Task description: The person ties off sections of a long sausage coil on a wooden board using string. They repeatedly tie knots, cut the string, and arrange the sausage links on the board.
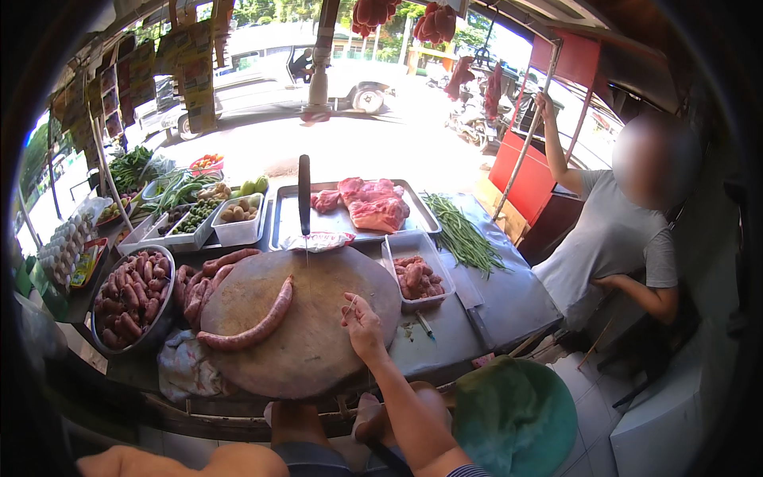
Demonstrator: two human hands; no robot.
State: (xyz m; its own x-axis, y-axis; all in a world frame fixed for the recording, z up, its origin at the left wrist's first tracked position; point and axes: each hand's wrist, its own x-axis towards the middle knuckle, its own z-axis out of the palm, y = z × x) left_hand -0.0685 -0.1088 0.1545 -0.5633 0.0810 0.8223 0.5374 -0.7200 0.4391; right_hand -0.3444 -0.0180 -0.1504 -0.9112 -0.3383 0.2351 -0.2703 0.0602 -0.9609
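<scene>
A long raw sausage [256,324] lies curved on the left half of a round wooden chopping block [318,358]. Over the block's right side is my right hand [363,324], its fingers pinched together; something thin and pale shows at the fingertips, too small to name. My left hand is out of view, though part of my left arm [183,461] shows at the lower edge. A knife with a dark handle [304,195] stands upright at the block's far edge, beside a white and red packet [318,241]. More linked sausages [199,288] rest against the block's left edge.
Left stand a metal basin of sausages [131,298], a cloth [191,364] and egg trays [67,246]. Behind are vegetable tubs [238,230] and a meat tray [278,215]. Right are a meat tub [417,270], long beans [461,230], a knife [479,326], a green stool [517,421] and a person [608,230].
</scene>
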